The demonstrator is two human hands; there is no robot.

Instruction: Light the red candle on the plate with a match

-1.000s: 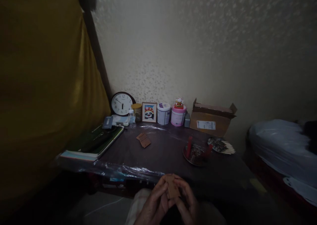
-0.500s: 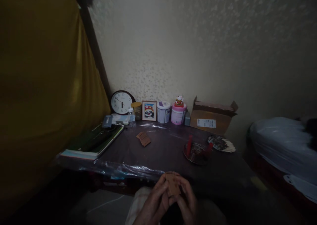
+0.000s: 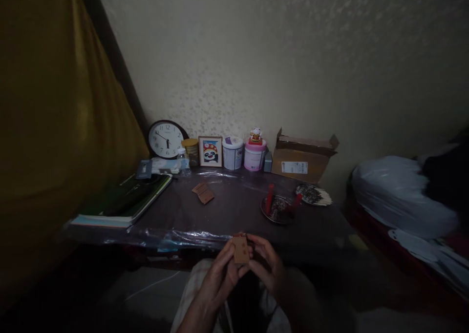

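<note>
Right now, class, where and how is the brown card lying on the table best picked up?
Pinch the brown card at its near corner, coming from the front of the table: it lies flat and thin, so only an edge offers hold.

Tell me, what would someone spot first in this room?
Low in the middle, the left hand and right hand hold a small brown card just in front of the dark table. Along the wall at the table's back stand a round clock and a bright panda picture, and a big yellow curtain fills the left side.
</note>
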